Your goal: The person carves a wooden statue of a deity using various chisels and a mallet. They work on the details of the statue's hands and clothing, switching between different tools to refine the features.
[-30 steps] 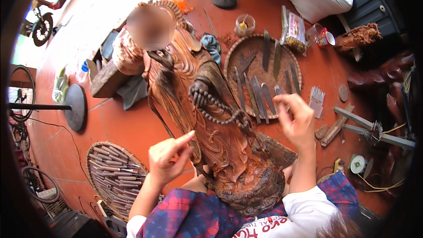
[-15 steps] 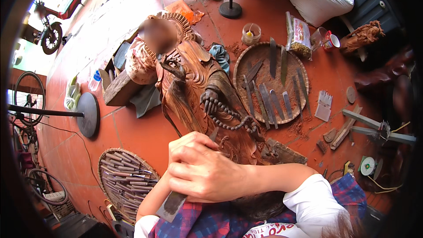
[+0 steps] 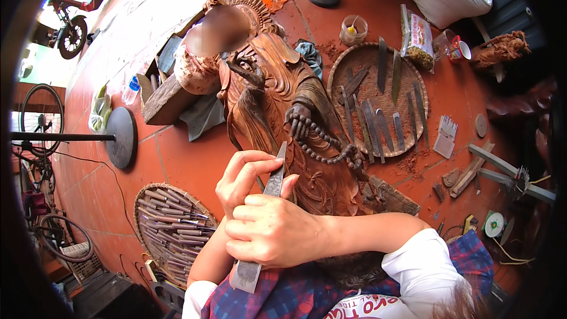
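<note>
A flat grey steel carving blade [image 3: 275, 182] slants up between my hands, its pointed end uppermost and its squared end low by my lap. My right hand [image 3: 277, 230] is closed round its middle. Fingers of my left hand [image 3: 239, 182] pinch the blade just below the point; the rest of that hand is partly behind my right. Under and beyond them lies a carved wooden statue [image 3: 266, 106] with flowing robes, its carved hand holding a string of wooden beads [image 3: 322, 156]. The blade's tip appears over the robe; whether it touches the wood I cannot tell.
Right of the statue, a round woven tray [image 3: 354, 65] holds several flat blades. At lower left, another basket [image 3: 139, 201] is full of wooden-handled tools. A black stand base [image 3: 122, 137], a wooden block [image 3: 171, 101] and a cup [image 3: 465, 51] stand around on red tiles.
The whole view has shifted slightly. My left fingers have uncurled from beside the right hand and now pinch the blade near its point, which has come into plain view.
</note>
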Tool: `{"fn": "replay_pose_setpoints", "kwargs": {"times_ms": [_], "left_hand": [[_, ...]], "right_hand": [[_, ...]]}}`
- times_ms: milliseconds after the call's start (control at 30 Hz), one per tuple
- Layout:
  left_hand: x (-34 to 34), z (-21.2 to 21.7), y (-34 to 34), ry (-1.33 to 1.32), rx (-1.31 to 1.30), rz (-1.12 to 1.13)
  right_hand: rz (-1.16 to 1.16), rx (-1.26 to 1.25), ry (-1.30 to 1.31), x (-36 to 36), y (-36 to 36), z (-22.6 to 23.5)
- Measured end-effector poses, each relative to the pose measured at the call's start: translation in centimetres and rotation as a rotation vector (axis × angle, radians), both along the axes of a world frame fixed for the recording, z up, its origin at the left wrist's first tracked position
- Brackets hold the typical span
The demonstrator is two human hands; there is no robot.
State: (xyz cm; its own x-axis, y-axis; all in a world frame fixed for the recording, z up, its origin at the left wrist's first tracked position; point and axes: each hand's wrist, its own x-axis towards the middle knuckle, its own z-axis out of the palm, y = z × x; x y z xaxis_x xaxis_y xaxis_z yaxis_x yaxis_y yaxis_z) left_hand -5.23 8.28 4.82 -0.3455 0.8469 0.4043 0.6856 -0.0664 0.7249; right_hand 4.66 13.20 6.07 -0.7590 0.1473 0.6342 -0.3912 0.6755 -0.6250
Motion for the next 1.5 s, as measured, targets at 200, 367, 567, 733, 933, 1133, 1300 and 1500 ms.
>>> {"fn": "replay_pose_setpoints", "kwargs": {"times_ms": [200,367,567,733,933,1133,1300,1500], "left_hand": [[-0.2,-0.3,0.0,0.012,0.021,0.001],[-0.5,-0.2,0.2,0.008,0.008,-0.018],[-0.7,-0.6,0.3,0.044,0.03,-0.088],[-0.6,-1.2,0.6,0.044,0.025,-0.112],[-0.3,-1.3,-0.2,0.091,-0.026,-0.07],[-0.6,-0.6,0.2,0.097,-0.101,-0.017],[-0.9,0.0,0.8,0.076,-0.174,0.013],[-1.0,-0.3,1.3,0.152,-0.159,0.011]], "right_hand": [[-0.094,-0.024,-0.025,0.7,0.2,-0.5],[-0.102,-0.18,-0.1,2.1,0.6,-0.1],[-0.059,-0.239,-0.137,3.0,1.1,0.1],[-0.123,-0.275,-0.172,3.1,0.5,-1.2],[-0.161,-0.216,-0.126,2.8,-0.4,-1.7],[-0.157,-0.229,-0.114,2.0,0.4,-1.9],[-0.187,-0.247,-0.074,1.1,1.0,-2.4],[-0.201,-0.26,-0.017,0.9,1.6,-3.1]]}}
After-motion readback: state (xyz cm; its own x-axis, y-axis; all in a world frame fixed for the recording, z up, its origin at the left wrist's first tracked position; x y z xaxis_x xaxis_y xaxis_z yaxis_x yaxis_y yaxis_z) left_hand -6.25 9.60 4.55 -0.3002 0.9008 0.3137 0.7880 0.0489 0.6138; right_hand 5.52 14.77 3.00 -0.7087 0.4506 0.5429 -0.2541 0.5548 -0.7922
